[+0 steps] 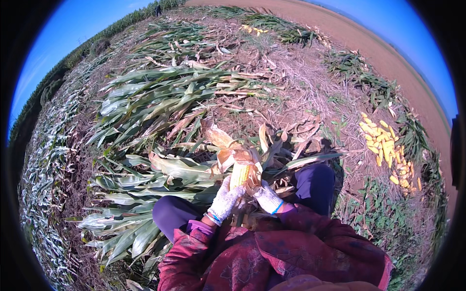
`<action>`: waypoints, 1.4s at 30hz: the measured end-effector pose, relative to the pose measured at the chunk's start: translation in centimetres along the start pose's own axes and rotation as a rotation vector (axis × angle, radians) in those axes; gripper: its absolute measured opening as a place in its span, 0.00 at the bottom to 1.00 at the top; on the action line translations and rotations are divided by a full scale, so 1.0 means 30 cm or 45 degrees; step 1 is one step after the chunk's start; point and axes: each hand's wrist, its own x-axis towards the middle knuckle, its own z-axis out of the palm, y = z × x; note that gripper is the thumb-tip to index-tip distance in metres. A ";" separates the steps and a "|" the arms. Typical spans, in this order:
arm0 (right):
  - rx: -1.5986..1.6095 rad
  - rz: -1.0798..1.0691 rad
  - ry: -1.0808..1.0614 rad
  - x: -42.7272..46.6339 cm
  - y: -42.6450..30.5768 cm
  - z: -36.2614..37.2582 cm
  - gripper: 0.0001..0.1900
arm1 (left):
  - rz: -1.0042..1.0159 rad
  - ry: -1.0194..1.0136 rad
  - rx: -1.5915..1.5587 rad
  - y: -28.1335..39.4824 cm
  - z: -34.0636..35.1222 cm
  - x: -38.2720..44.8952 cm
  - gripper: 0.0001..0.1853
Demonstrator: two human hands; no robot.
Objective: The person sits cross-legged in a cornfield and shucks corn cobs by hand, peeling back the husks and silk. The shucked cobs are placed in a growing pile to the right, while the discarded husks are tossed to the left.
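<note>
Between my knees I hold an ear of corn [239,175], its yellow kernels partly bared. The dry husk [233,152] is peeled back around its far end and right side. My left hand [226,199], in a white knit glove, grips the ear low on its left side. My right hand [267,196], gloved the same way, is closed on the husk at the right of the ear; its fingertips are partly hidden by the husk. Cut corn stalks [156,182] with green and dry leaves lie under and to the left of my hands.
To my right, a pile of husked yellow ears [382,142] rests on the ground. A smaller heap of ears [253,30] lies far ahead. Another bundle of cut stalks [164,94] stretches across the ground in front. A distant person [157,10] stands near the standing corn.
</note>
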 end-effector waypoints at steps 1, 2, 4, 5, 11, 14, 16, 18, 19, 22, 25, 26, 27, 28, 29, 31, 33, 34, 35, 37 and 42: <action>-0.071 -0.036 0.007 0.004 -0.011 0.002 0.20 | 0.079 0.003 0.012 -0.002 0.009 0.002 0.29; -0.031 -0.032 0.033 0.003 -0.025 0.014 0.19 | -0.040 0.018 0.006 0.010 -0.003 -0.013 0.30; 0.789 0.078 0.243 0.055 -0.097 0.054 0.26 | -0.001 0.044 0.169 -0.026 -0.026 0.004 0.31; 0.655 0.114 0.359 0.062 -0.161 0.053 0.25 | -0.012 0.056 0.202 -0.037 -0.035 0.008 0.32; 1.382 0.254 0.724 0.284 0.018 -0.019 0.14 | -0.156 -0.007 0.421 -0.036 0.019 -0.002 0.39; 1.399 0.445 0.574 0.343 -0.079 -0.105 0.14 | -0.132 -0.003 0.521 -0.035 0.003 0.003 0.43; 1.333 0.299 0.369 0.312 -0.126 -0.111 0.14 | -0.032 -0.003 0.635 -0.064 -0.032 0.017 0.46; 1.105 0.321 0.267 0.297 -0.137 -0.100 0.10 | 0.184 0.083 1.034 -0.157 -0.085 0.039 0.45; 1.004 0.373 0.336 0.322 -0.121 -0.092 0.08 | 0.228 0.076 1.070 -0.146 -0.068 0.040 0.44; 1.374 0.277 0.467 0.366 -0.078 -0.087 0.05 | 0.206 0.119 1.232 -0.036 0.034 0.013 0.47; 1.486 0.472 0.608 0.408 -0.096 -0.097 0.10 | 0.132 0.188 1.428 -0.032 0.018 0.020 0.50; 1.315 0.484 0.486 0.402 -0.108 -0.109 0.13 | 0.063 0.218 1.513 -0.028 0.022 0.010 0.49; 1.290 0.455 0.514 0.404 -0.102 -0.110 0.14 | 0.011 0.208 1.561 -0.017 0.027 0.007 0.50; 1.260 0.427 0.553 0.402 -0.066 -0.112 0.14 | -0.040 0.186 1.606 -0.003 0.048 0.008 0.50; 1.229 0.400 0.593 0.399 -0.030 -0.117 0.15 | -0.090 0.163 1.651 0.000 0.064 0.015 0.50; 1.141 0.362 0.522 0.386 0.026 -0.127 0.17 | 0.038 0.129 1.550 -0.036 0.047 0.020 0.51; 0.999 0.408 0.460 0.338 -0.073 -0.137 0.18 | 0.238 0.096 1.454 -0.109 -0.022 0.021 0.53; 1.005 0.422 0.377 0.323 -0.105 -0.154 0.20 | 0.190 0.022 1.194 -0.099 -0.003 0.015 0.50; 0.939 0.396 0.398 0.316 -0.107 -0.154 0.20 | 0.169 -0.005 1.015 -0.104 0.000 0.028 0.47; 0.814 0.348 0.436 0.300 -0.106 -0.121 0.22 | 0.115 -0.054 0.665 -0.106 -0.004 0.052 0.43; 0.682 0.225 0.130 0.287 -0.062 -0.055 0.30 | -0.131 -0.053 0.037 -0.006 0.047 0.069 0.30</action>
